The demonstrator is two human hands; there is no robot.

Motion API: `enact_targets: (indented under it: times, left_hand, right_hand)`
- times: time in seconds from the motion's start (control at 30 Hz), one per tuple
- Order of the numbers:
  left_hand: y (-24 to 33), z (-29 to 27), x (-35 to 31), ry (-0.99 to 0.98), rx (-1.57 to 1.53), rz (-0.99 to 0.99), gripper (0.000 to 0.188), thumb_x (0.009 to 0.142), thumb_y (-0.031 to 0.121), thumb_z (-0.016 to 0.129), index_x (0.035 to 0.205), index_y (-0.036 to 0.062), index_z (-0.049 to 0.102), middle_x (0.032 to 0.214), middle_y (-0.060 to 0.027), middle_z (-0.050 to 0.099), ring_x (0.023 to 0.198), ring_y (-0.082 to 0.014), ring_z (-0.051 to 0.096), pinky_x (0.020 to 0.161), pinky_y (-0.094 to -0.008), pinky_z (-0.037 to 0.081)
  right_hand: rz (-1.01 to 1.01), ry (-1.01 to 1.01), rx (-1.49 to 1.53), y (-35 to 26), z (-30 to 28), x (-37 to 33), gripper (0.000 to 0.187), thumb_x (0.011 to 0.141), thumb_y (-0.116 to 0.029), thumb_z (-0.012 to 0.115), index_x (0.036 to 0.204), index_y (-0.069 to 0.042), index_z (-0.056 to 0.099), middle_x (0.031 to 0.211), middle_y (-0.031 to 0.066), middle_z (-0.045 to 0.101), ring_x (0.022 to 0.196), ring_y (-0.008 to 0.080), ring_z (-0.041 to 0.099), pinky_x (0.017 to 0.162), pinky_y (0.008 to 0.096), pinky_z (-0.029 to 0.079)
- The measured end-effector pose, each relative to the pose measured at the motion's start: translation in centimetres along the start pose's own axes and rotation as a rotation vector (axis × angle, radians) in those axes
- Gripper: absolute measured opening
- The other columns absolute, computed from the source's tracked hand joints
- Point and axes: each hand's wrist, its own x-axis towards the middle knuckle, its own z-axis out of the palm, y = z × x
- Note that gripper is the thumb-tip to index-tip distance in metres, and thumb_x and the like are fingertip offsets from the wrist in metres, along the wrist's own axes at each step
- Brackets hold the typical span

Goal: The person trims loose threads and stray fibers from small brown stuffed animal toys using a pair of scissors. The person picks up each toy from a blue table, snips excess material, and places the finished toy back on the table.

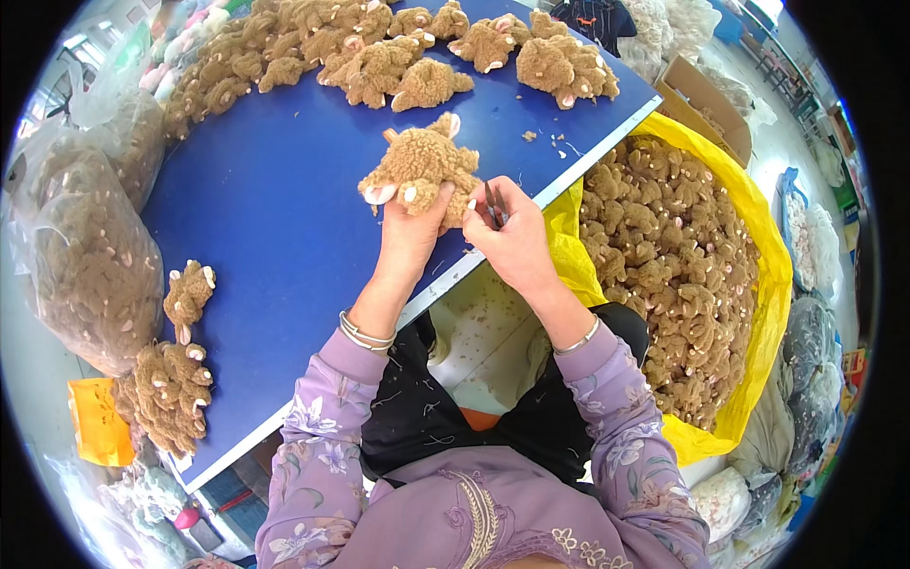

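Over the blue tabletop, near its front edge, my left hand (413, 228) is closed on a curly brown plush toy (422, 166) with pale ears or paws. The toy is limp and slightly bunched up. My right hand (512, 232) is at the toy's lower right side, its thumb and index finger pinched close to the plush. A small dark two-pronged metal tool (496, 204) sticks up out of its fingers; most of its handle is hidden in the palm. Whether the right fingertips also pinch the fabric, I cannot tell.
Several similar plush toys lie heaped along the far edge of the blue table (284, 209); others sit at its left (171, 394). A yellow bag (773, 313) full of them stands at right, a clear plastic bag (95, 228) at left. A cardboard box (701, 109) stands behind.
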Motion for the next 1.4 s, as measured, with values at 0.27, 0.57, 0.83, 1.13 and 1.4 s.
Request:
enact_targets:
  times: [0.27,0.57,0.83,1.13,1.4]
  left_hand:
    - [0.8,-0.6,0.2,0.016,-0.181,-0.034,0.035,0.094,0.009,0.058,0.127,0.0013,0.049,0.116,-0.0102,0.061,0.101,-0.0198,0.063,0.078,-0.0313,0.056]
    - [1.3,-0.7,0.4,-0.087,-0.374,-0.079,0.037,0.095,0.011,0.055,0.129,0.0003,0.045,0.120,-0.0113,0.059,0.105,-0.0221,0.062,0.085,-0.0352,0.055]
    - [1.5,-0.7,0.2,-0.107,-0.495,-0.215,0.036,0.092,0.005,0.049,0.128,-0.0008,0.046,0.119,-0.0129,0.059,0.106,-0.0237,0.062,0.083,-0.0348,0.055]
    - [0.6,-0.7,0.1,-0.071,-0.417,-0.085,0.035,0.090,0.000,0.047,0.125,-0.0034,0.048,0.115,-0.0124,0.060,0.102,-0.0222,0.062,0.084,-0.0346,0.054]
    - [0.5,-0.2,-0.6,-0.202,-0.301,-0.094,0.035,0.091,0.004,0.053,0.124,-0.0058,0.049,0.114,-0.0123,0.061,0.100,-0.0205,0.063,0.088,-0.0333,0.051]
  right_hand:
    - [-0.427,-0.060,-0.560,-0.7,0.0,-1.3,0.022,0.071,-0.005,0.068,0.080,-0.002,0.049,0.066,0.0125,0.056,0.059,0.0233,0.061,0.056,0.0323,0.048]
    - [-0.034,0.021,0.133,-0.8,-1.9,-0.4,0.015,0.082,-0.012,0.070,0.084,-0.003,0.058,0.072,-0.0016,0.060,0.060,0.0028,0.047,0.055,0.0196,0.039]
    - [-0.112,-0.042,-0.105,-1.1,-1.3,-0.5,0.025,0.079,-0.011,0.070,0.097,-0.004,0.054,0.079,0.0014,0.063,0.059,0.0038,0.046,0.052,0.0212,0.039]
    - [-0.155,-0.100,-0.141,-0.7,-1.5,0.0,0.017,0.080,-0.010,0.070,0.084,-0.003,0.055,0.062,-0.0016,0.053,0.055,0.0033,0.045,0.050,0.0220,0.037]
    - [-0.062,-0.003,0.094,-1.4,-3.3,1.4,0.024,0.086,-0.013,0.068,0.102,0.002,0.059,0.085,0.0041,0.062,0.079,0.0072,0.056,0.071,0.0243,0.047]
